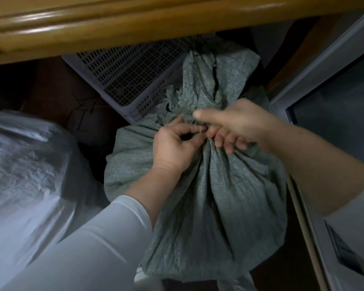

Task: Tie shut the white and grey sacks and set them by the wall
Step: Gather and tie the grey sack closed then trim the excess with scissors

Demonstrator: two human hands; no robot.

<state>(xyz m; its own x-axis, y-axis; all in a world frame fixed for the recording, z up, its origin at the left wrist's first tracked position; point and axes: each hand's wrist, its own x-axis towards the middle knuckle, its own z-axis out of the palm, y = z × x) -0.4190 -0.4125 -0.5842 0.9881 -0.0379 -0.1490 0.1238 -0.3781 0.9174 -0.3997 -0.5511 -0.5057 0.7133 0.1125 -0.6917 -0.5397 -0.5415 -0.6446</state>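
The grey sack (pixel 208 196) stands in the middle, with its neck gathered at 12 o'clock of its body. The left hand (pixel 174 143) has its fingers curled, and thumb and forefinger pinch the neck from 9 o'clock. The right hand (pixel 237 124) grips the same neck from 3 o'clock, fingers curled into the cloth, thumb stretched straight. The white sack (pixel 23 164) lies at 9 o'clock and a plastic basket (pixel 122 76) at 11 o'clock.
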